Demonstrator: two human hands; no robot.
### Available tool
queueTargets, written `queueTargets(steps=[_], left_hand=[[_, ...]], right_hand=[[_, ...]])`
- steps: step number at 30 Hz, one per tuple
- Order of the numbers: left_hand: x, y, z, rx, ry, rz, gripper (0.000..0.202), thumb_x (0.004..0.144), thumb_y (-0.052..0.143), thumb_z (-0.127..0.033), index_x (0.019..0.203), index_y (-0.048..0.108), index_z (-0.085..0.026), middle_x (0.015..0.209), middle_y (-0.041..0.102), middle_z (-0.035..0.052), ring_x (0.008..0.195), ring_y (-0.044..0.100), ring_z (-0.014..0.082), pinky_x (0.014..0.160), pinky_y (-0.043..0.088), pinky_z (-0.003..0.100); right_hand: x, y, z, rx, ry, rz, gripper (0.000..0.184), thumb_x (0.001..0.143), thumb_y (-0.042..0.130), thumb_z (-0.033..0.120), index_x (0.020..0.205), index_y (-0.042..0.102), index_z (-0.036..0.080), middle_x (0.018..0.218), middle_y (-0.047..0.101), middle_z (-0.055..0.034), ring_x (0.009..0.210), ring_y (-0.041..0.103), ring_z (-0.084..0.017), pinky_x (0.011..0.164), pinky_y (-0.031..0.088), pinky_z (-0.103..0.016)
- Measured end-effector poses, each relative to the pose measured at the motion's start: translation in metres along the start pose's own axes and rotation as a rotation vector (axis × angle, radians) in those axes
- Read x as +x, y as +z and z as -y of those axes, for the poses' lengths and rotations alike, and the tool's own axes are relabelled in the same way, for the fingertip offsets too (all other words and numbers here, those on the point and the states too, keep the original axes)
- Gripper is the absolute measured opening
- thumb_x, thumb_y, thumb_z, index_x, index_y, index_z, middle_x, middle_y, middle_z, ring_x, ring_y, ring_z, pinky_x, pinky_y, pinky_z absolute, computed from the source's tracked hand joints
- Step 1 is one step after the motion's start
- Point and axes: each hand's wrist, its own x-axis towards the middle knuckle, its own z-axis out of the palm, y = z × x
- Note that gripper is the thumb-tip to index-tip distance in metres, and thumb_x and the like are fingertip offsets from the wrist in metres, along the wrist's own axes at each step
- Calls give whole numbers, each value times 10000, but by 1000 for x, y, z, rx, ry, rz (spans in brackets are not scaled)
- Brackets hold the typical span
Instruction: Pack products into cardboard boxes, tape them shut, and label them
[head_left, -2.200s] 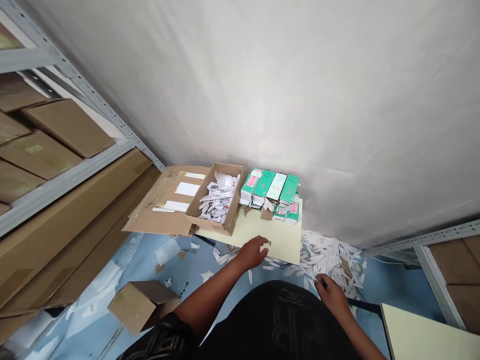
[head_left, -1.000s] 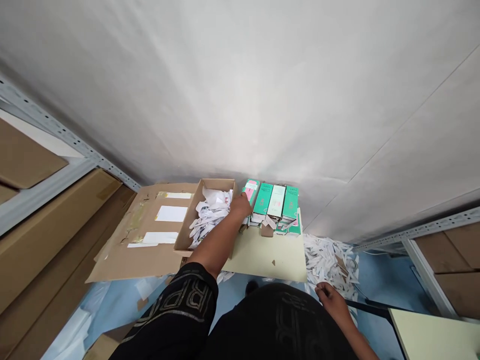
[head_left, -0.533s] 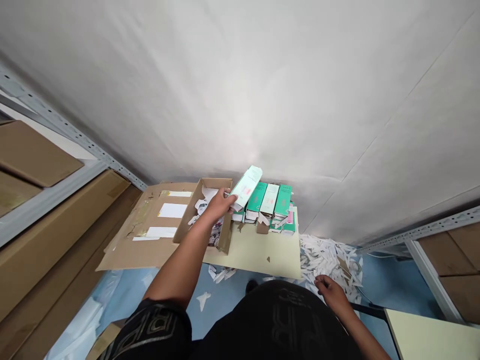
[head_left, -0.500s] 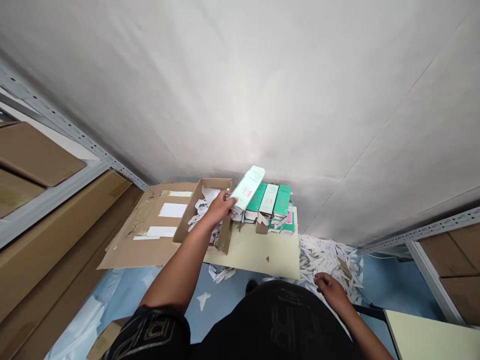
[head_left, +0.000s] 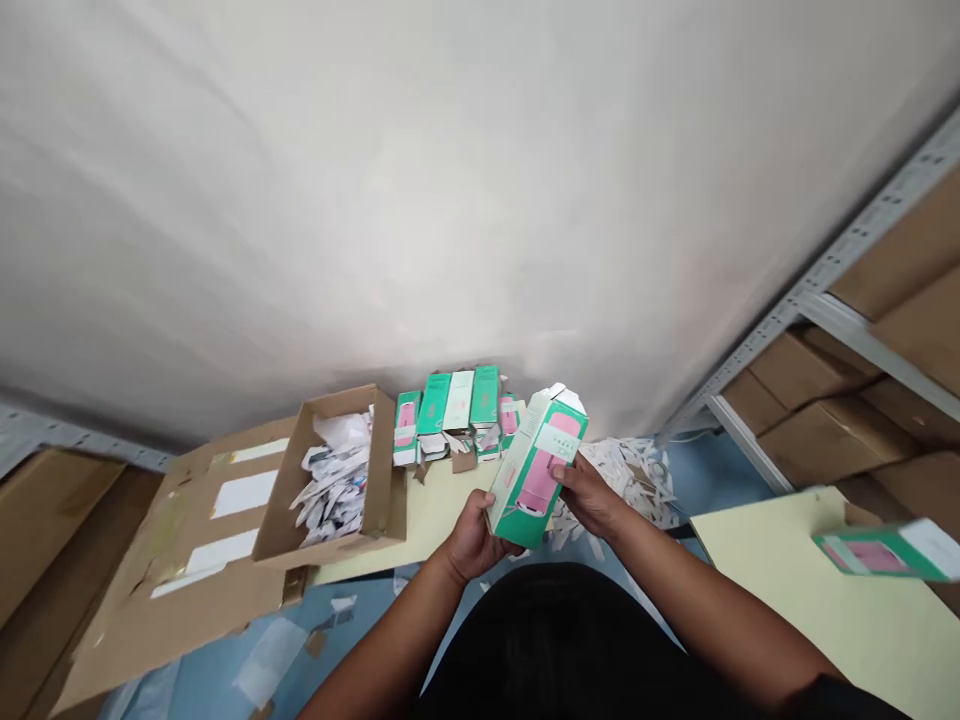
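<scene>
Both hands hold one green and pink carton (head_left: 538, 466) in front of me, tilted, its top flaps open. My left hand (head_left: 471, 537) grips its lower end from below. My right hand (head_left: 587, 493) is closed on its right side. Behind it, a stack of the same green cartons (head_left: 448, 411) lies on a pale yellow board (head_left: 424, 511) by the wall. An open cardboard box (head_left: 335, 485) full of white paper slips sits left of the stack.
Flattened cardboard (head_left: 180, 565) lies under the box. White paper scraps (head_left: 634, 475) litter the blue floor at right. Another yellow board (head_left: 817, 590) carries a green and pink carton (head_left: 885, 551). Metal shelving (head_left: 806, 290) with brown boxes stands right.
My left hand lifted a carton off the stack and brought it toward me. My right hand left the floor scraps and took hold of it. The view swung right.
</scene>
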Motion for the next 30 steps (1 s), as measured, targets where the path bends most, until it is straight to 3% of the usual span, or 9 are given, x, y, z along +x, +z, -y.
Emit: queueTargets(steps=[3, 6, 8, 11, 15, 19, 23, 26, 30], left_hand=[[12, 6, 8, -4, -116, 25, 588, 778, 658, -576, 1134, 708, -110, 852, 736, 107, 672, 648, 214, 575, 521, 313], [14, 10, 19, -19, -138, 49, 582, 859, 650, -626, 1220, 676, -170, 1037, 733, 110, 805, 657, 210, 656, 531, 311], [12, 14, 26, 6, -139, 121, 660, 842, 685, -678, 1301, 632, -207, 1194, 701, 123, 911, 660, 224, 718, 546, 329], [10, 26, 39, 89, -120, 211, 759, 760, 807, -640, 1371, 568, -257, 1366, 630, 127, 1092, 646, 276, 861, 564, 410], [19, 51, 64, 295, -67, 152, 713, 751, 869, -439, 1362, 539, -279, 1378, 629, 111, 1112, 654, 270, 883, 567, 416], [36, 84, 97, 464, -95, 126, 597, 760, 831, -428, 1265, 577, -238, 1253, 687, 97, 947, 686, 216, 766, 573, 348], [52, 122, 136, 554, -179, 161, 544, 747, 802, -463, 1168, 592, -189, 986, 717, 63, 736, 661, 169, 662, 559, 313], [64, 154, 178, 610, -236, 187, 542, 728, 797, -480, 1129, 590, -180, 904, 701, 38, 666, 642, 151, 619, 551, 298], [80, 195, 238, 778, -274, 234, 560, 733, 796, -519, 1121, 601, -167, 876, 685, 32, 632, 649, 151, 577, 549, 287]], right_hand=[[-19, -3, -6, 30, -111, -230, 727, 666, 903, 413, 1310, 603, 264, 1166, 757, -62, 1093, 692, -317, 948, 548, -449], [-39, -9, -17, 54, -242, -471, 667, 665, 900, 382, 1262, 623, 268, 1062, 773, -33, 1017, 707, -293, 906, 565, -425], [-55, -11, -25, 71, -309, -596, 644, 683, 892, 383, 1259, 627, 271, 1044, 776, -30, 1002, 710, -288, 897, 571, -423], [-85, -11, -35, 94, -376, -722, 646, 704, 889, 386, 1285, 625, 284, 1074, 777, -31, 1012, 712, -287, 902, 575, -426], [-136, -23, -44, 118, -384, -801, 635, 735, 884, 420, 1305, 627, 311, 1135, 770, -31, 1068, 702, -295, 911, 575, -436], [-199, -60, -46, 169, -366, -826, 587, 784, 828, 532, 1298, 634, 323, 1173, 750, -35, 1094, 679, -292, 894, 580, -449], [-274, -107, -32, 174, -461, -918, 522, 807, 791, 561, 1248, 649, 321, 1164, 731, -27, 1012, 670, -249, 843, 589, -402], [-330, -143, -15, 116, -514, -1007, 506, 816, 787, 513, 1262, 624, 338, 1217, 710, -10, 1031, 665, -235, 854, 585, -384], [-391, -196, -1, 132, -379, -1126, 386, 782, 800, 443, 1101, 652, 283, 1088, 740, -25, 1009, 687, -262, 875, 578, -418]])
